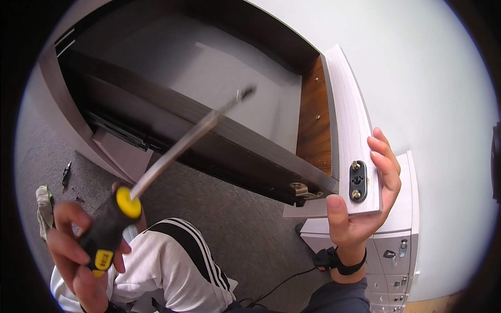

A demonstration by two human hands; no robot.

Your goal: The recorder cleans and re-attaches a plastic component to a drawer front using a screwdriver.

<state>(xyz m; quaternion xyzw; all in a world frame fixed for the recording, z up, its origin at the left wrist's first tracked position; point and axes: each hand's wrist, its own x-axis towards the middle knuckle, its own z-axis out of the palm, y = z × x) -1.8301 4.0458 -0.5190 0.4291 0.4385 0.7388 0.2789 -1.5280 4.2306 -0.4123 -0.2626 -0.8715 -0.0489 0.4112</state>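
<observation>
Left hand (78, 250): gripping black-and-yellow screwdriver (112, 221) tight by handle, shaft angling up toward drawer interior, tip blurred.
Right hand (365, 203): clamping white drawer front (350, 130) at lower corner, thumb in front, fingers behind, steadying panel.
Lock plate (358, 181): sitting dark, oval, two brass screws, just beside thumb.
Yellow label (103, 258): showing on handle, partly covered.
Cabinet (389, 245): standing white, below wrist.

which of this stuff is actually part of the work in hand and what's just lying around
In use:
- screwdriver, black and yellow handle, in the left hand
- white drawer front panel, gripped by the right hand
- dark drawer
- black lock plate on the panel

Lying about:
- small dark tool on the carpet
- cloth or glove at far left
- white cabinet with keyholes
- black cable on the floor
</observation>
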